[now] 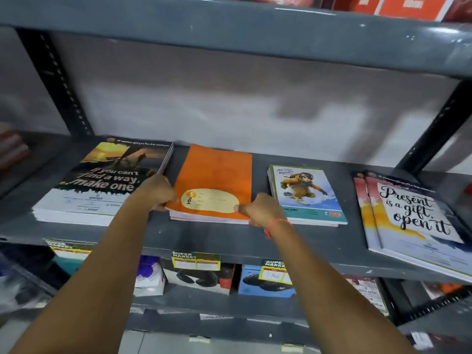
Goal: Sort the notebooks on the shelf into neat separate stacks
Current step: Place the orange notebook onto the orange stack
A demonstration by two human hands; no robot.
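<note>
Several stacks of notebooks lie side by side on the grey shelf. In the middle is an orange stack with a cream label. My left hand grips its near left corner and my right hand grips its near right corner. To the left lies a dark stack reading "make one". Right of the orange one is a small stack with a cartoon skater cover. At the far right a "Present is a gift" stack overhangs the shelf's front edge, slightly fanned.
The upper shelf board hangs low over the notebooks, with orange boxes on it. Dark uprights stand at both ends. Below, boxed goods and yellow price tags line the lower shelf.
</note>
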